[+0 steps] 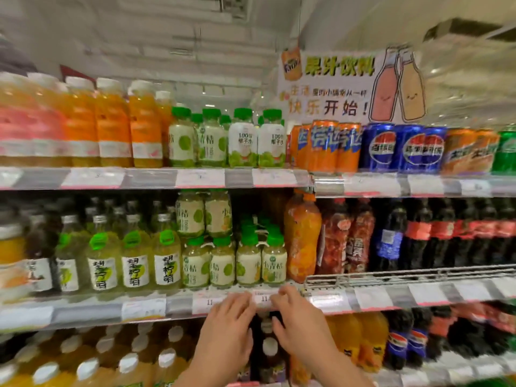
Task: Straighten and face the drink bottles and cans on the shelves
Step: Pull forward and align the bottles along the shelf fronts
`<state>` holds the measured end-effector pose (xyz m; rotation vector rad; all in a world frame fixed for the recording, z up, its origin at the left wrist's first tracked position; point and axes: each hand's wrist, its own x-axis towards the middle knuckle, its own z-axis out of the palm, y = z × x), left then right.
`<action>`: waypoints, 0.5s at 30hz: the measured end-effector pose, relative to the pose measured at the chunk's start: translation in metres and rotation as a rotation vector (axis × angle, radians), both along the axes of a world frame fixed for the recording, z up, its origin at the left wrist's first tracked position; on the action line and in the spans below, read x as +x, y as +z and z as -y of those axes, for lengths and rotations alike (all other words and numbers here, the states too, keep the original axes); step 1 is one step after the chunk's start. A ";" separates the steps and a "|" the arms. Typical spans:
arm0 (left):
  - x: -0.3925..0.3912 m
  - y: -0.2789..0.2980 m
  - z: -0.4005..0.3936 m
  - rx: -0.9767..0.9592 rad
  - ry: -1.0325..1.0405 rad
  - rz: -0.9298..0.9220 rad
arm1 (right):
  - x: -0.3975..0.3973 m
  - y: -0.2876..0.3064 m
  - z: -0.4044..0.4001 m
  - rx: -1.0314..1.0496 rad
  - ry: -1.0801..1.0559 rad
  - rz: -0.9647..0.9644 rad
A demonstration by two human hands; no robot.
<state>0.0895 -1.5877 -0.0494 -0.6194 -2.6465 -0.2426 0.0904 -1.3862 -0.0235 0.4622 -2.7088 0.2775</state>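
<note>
Dark bottles (266, 356) with pale caps are standing on the bottom shelf, at about 6 o'clock in the view, right below the middle shelf's price rail (167, 307). Both hands are reaching in on them: left hand (227, 324) is lying against the left side of the dark bottles, fingers together and gently bent, tips up at the rail; right hand (298, 321) is lying against the right side, fingers loosely curved, tips touching the rail near a white price tag (264, 298). Whether either hand is actually gripping a bottle, cannot tell; blur is softening the fingers. At 12 o'clock of the hands, small green-capped juice bottles (248, 261) are standing in rows on the middle shelf, a second tier stacked behind. At 9 o'clock, lemon drink bottles (134, 261) with silver caps. At 3 o'clock, an orange soda bottle (303, 236), then dark cola bottles (446, 236). Top shelf: orange juice bottles (111, 127) at 10 o'clock, blue cans (405, 149) at 2 o'clock, under a paper sign (335, 88).
</note>
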 end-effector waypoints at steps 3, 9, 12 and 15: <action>0.001 0.009 0.004 -0.027 -0.022 -0.019 | 0.000 0.007 0.000 0.032 -0.010 0.037; 0.010 0.073 -0.002 0.067 -0.132 -0.243 | 0.001 0.012 -0.004 -0.033 0.014 0.085; 0.022 0.128 -0.015 0.136 -0.200 -0.429 | 0.009 0.000 -0.009 -0.049 0.138 0.089; 0.024 0.172 -0.023 0.120 -0.169 -0.549 | 0.008 -0.005 -0.009 0.021 0.172 0.168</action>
